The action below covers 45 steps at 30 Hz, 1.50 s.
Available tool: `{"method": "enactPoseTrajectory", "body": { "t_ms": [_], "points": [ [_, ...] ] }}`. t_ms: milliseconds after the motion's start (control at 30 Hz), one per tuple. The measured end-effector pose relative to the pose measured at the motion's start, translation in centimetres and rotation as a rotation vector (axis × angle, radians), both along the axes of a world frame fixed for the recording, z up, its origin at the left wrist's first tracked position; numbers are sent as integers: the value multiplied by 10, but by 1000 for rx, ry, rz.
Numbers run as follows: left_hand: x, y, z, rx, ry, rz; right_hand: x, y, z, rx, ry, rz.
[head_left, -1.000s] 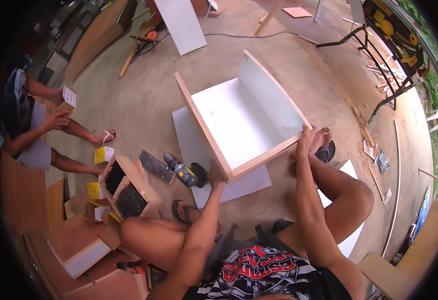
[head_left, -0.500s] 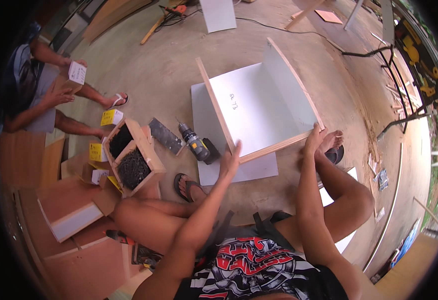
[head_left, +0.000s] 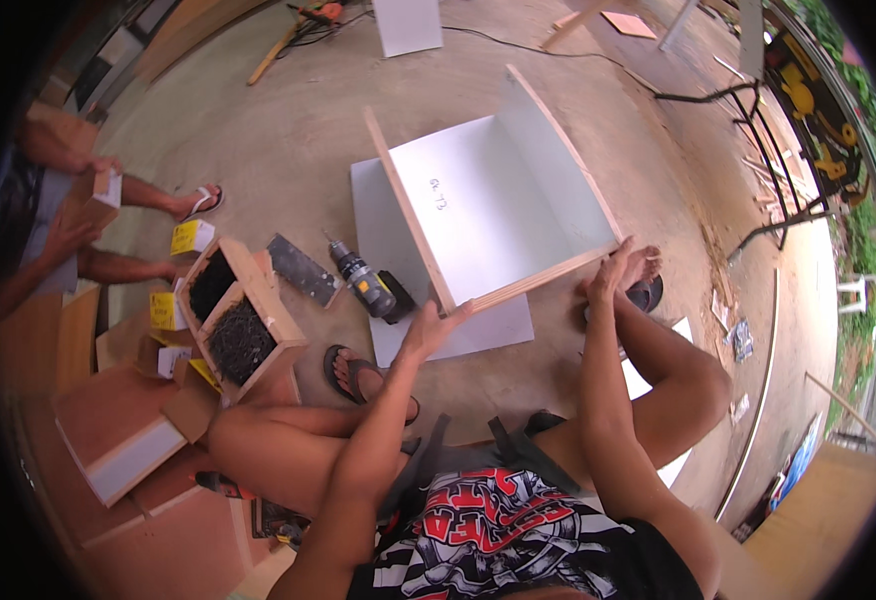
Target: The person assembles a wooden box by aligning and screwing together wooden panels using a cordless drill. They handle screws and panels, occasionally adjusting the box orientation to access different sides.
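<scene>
Black sleeveless shirt (head_left: 518,545) with red-and-white graphic print, dark shorts (head_left: 478,450), 2 bare forearms, 1 dark flip-flop (head_left: 353,372).

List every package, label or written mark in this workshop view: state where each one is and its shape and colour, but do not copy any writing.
Yellow box: small carton on the floor, above the wooden tray.
Second yellow box: left of the tray.
Handwritten mark: small dark scrawl on the white panel.

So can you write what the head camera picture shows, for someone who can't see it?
A seated person's left hand and right hand grip the near edge of a white open-sided wooden box on a concrete floor. A cordless drill and a wooden screw box lie to the left.
</scene>
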State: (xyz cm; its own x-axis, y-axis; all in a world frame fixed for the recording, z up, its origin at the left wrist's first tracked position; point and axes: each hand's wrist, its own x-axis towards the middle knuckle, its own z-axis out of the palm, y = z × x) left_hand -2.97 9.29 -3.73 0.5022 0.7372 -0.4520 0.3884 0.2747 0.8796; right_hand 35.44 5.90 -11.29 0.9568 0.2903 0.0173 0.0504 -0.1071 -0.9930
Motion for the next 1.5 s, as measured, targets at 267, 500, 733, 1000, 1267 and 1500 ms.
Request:
{"method": "enactPoseTrajectory", "body": {
  "t_ms": [267,500,733,1000,1267,1500],
  "points": [
    [10,4,8,-11,-116,-30,11,0,-18,-34,-187,-94],
    [2,0,-6,-26,-123,61,-12,-4,31,-1,60,-11],
    [6,-3,1,-17,-116,70,-35,-1,16,101,155,44],
    [4,0,-2,-177,-91,23,-14,-11,4,-141,6,16],
    [-2,-3,-8,-163,-139,45,-26,-10,10,-246,-17,24],
    [11,-10,8,-127,-133,77,-17,-14,23,-390,-54,-3]
  ]
}}
